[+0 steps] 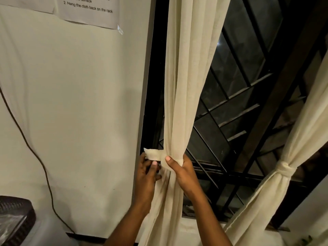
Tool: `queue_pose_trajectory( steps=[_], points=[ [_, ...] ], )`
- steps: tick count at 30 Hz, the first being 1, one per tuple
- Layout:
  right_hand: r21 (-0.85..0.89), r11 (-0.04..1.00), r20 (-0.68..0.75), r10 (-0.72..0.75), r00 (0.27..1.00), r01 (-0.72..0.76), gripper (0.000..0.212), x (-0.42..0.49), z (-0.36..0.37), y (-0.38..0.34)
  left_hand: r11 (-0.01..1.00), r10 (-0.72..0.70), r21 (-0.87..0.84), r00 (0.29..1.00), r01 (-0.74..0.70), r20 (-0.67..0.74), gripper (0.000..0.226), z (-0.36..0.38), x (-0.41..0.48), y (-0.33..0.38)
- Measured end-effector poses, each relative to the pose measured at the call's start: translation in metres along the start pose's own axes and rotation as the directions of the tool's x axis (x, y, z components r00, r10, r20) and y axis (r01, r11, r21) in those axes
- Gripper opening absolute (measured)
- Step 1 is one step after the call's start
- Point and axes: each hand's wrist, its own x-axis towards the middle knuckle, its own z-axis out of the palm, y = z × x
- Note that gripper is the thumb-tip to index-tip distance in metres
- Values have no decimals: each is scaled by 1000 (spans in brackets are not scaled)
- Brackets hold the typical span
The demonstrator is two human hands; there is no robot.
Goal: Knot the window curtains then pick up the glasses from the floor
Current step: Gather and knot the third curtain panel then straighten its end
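Observation:
A cream curtain [186, 77] hangs gathered in front of the dark barred window [236, 96]. A cream tie band [154, 155] wraps round it at waist height, its free end sticking out to the left. My right hand [179, 168] grips the gathered curtain with the thumb pressing the band. My left hand [148, 172] holds the band's loose end from below with curled fingers. A second cream curtain [282, 176] at the right is bound by a knotted band. No glasses are in view.
A pale wall [76, 103] fills the left, with printed sheets [88, 9] taped at the top and a dark cable [37, 155] running down it. A black mesh object [16, 219] sits at the lower left. The window sill [198, 226] runs below the bars.

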Motion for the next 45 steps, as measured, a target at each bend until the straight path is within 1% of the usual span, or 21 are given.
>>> queue_pose_trajectory(
  steps=[2, 4, 5, 6, 9, 12, 14, 18, 21, 23, 25, 27, 30, 31, 33, 34, 36, 38, 39, 42, 45],
  points=[
    [-13, 1000, 1, 9, 1000, -9, 35, 2, -1, 1, 997, -53, -63, 999, 53, 2, 50, -2, 7, 9],
    [1, 1000, -5, 23, 1000, -23, 41, 3, 0, 2, 988, -101, -122, 994, 96, -37, 56, -7, 15, 15],
    [2, 1000, -8, 23, 1000, -23, 45, 3, 0, 2, 989, -109, -107, 992, 101, -66, 53, -10, 17, 18],
    [-13, 1000, -12, 20, 1000, -20, 48, 3, 0, 2, 995, -93, -51, 991, 89, -94, 45, -13, 19, 21],
    [-89, 996, -67, -36, 997, 30, 41, 1, 6, -2, 989, 66, 143, 989, -46, -134, 19, -11, 13, 27],
    [-121, 990, -156, -85, 984, 67, 46, -1, 17, -4, 926, 251, 316, 963, -208, -102, 15, 1, 0, 33],
    [-128, 988, -180, -107, 978, 85, 48, -2, 22, -1, 869, 345, 396, 937, -296, -57, 14, 6, -2, 36],
    [-151, 983, -137, -129, 982, 109, 52, -2, 22, 5, 758, 447, 516, 894, -400, 36, 16, 6, 3, 39],
    [-155, 980, -77, -141, 987, 128, 52, -5, 24, 11, 710, 505, 568, 863, -416, 1, 16, 15, 6, 45],
    [-143, 979, -55, -151, 987, 142, 53, -6, 25, 12, 707, 513, 573, 859, -414, -12, 17, 20, 6, 48],
    [-134, 981, -41, -150, 988, 143, 53, -7, 23, 9, 699, 494, 570, 868, -433, 53, 22, 20, 7, 44],
    [-118, 983, -39, -145, 989, 140, 52, -6, 19, 7, 645, 480, 602, 862, -471, 162, 27, 15, 7, 35],
    [-105, 986, -37, -131, 991, 127, 52, -5, 13, 7, 455, 474, 669, 795, -588, 378, 35, 3, 10, 26],
    [-106, 987, -35, -123, 992, 119, 55, -5, 12, 8, 404, 441, 661, 768, -632, 464, 39, 0, 11, 28],
    [-120, 988, -23, -104, 994, 101, 61, -3, 8, 8, 318, 312, 645, 719, -695, 621, 53, -7, 14, 36],
    [-134, 987, -9, -93, 996, 91, 65, -2, 6, 8, 268, 233, 649, 701, -712, 674, 61, -9, 16, 40],
    [-171, 982, 38, -72, 997, 77, 69, 1, 6, 7, 199, 89, 671, 694, -715, 714, 71, -13, 20, 48],
    [-195, 978, 84, -54, 995, 70, 71, 1, 8, 6, 212, 4, 690, 707, -692, 707, 79, -11, 26, 53],
    [-191, 979, 95, -50, 994, 68, 73, 1, 9, 7, 252, -34, 698, 714, -671, 699, 83, -8, 29, 57],
    [-166, 984, 121, -39, 992, 59, 86, 0, 10, 8, 431, -130, 688, 714, -584, 688, 92, -3, 38, 63],
    [-158, 986, 140, -23, 990, 46, 95, -1, 7, 16, 593, -131, 635, 718, -496, 683, 91, -4, 44, 61]
  ],
)
